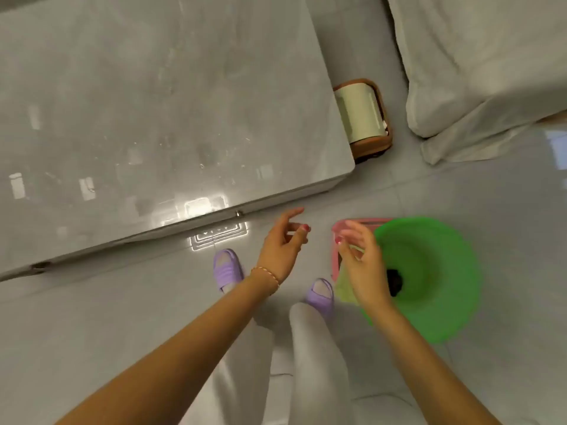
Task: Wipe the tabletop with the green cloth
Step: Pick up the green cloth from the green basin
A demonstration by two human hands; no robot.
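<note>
The grey glossy tabletop [159, 111] fills the upper left and shows smears and light reflections. A pale green cloth [344, 291] hangs under my right hand [363, 265], which pinches it beside the left rim of a green bucket. A thin strip of the cloth shows between thumb and fingers. My left hand [283, 246] hovers over the floor just off the table's near edge, fingers loosely spread, holding nothing. Both hands are off the table.
The green bucket [445, 302] stands on the floor at right with something dark inside, and a pink object [362, 223] sits behind it. A brown wooden bin [372, 142] stands at the table's right end. White bedding [478, 72] lies upper right. My purple slippers [227, 268] are below.
</note>
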